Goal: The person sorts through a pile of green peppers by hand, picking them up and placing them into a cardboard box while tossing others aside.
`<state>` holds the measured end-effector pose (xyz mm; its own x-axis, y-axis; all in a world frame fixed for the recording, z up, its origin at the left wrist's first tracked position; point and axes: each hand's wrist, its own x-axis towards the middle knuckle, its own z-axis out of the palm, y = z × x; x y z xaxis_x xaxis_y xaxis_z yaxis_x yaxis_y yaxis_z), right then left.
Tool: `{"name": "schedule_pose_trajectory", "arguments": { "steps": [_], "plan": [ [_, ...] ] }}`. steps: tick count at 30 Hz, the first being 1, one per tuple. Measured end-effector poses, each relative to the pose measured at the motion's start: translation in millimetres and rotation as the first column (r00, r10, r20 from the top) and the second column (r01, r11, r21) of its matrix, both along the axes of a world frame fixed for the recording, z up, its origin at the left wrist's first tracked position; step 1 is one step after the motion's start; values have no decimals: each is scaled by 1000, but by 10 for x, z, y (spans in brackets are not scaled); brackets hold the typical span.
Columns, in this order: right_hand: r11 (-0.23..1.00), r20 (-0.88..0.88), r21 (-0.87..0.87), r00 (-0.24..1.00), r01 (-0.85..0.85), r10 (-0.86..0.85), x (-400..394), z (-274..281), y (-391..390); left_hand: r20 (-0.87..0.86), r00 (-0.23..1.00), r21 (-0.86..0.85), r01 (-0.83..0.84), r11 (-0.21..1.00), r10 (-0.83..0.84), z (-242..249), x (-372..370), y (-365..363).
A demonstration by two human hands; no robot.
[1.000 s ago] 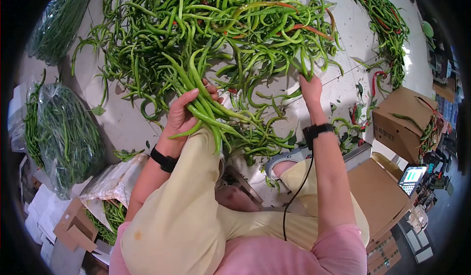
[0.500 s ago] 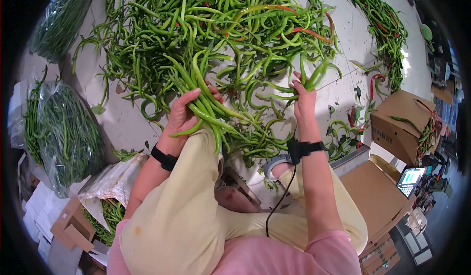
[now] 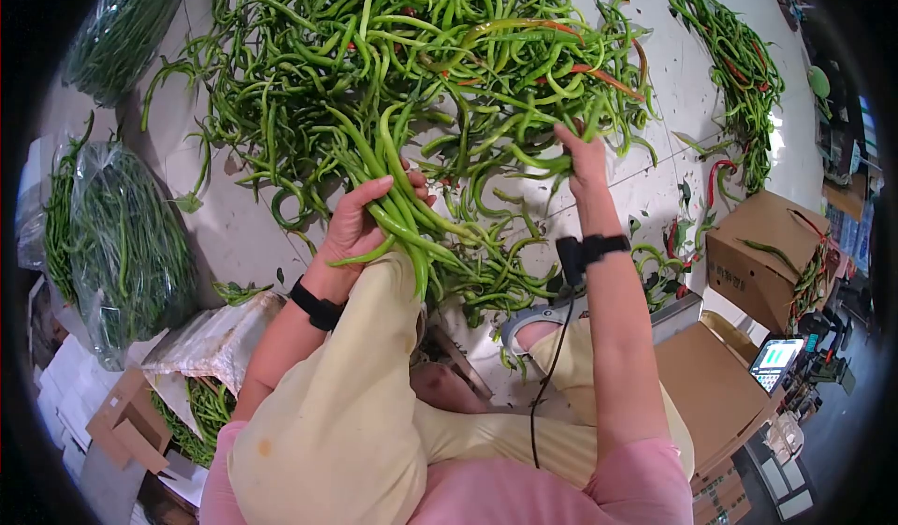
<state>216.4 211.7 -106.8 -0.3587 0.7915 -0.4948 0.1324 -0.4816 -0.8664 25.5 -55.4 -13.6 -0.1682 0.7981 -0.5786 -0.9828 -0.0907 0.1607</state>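
My left hand (image 3: pixel 355 224) is closed round a bunch of long green chili peppers (image 3: pixel 402 209), held just above my left knee. The peppers fan out from both sides of the grip. Over at the right edge of the big chili pepper pile (image 3: pixel 299 57), my right hand (image 3: pixel 586 158) has its fingers closed on a few green chili peppers, partly hidden by the hand. Some red and orange peppers (image 3: pixel 613 83) lie in the pile close beyond it.
Clear plastic bags of green peppers (image 3: pixel 131 244) stand at the left. A sack (image 3: pixel 210 342) is beside my left arm. Another pepper heap (image 3: pixel 725 57) lies at the upper right, near a cardboard box (image 3: pixel 758 254). A lit screen (image 3: pixel 776 361) stands behind an open carton (image 3: pixel 711 385).
My right hand has moved slightly up and right, reaching to the pile's edge. The left hand keeps its bunch in nearly the same spot. The view has shifted a little.
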Motion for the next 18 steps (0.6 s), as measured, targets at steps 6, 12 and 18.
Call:
{"name": "schedule_pose_trajectory", "arguments": {
  "steps": [6, 12, 18],
  "plan": [
    [983, -342, -167, 940, -73, 12, 532, 799, -204, 13, 1000, 25, 13, 1000, -13, 19, -4, 11],
    [968, -498, -132, 859, -213, 121, 531, 1578, -216, -30, 997, 136, 74, 988, -71, 141, 32, 170],
    [962, -670, -38, 722, -269, 175, 534, 2610, -129, -162, 977, 244, 173, 954, -136, 565, -77, 372]
  ]
}}
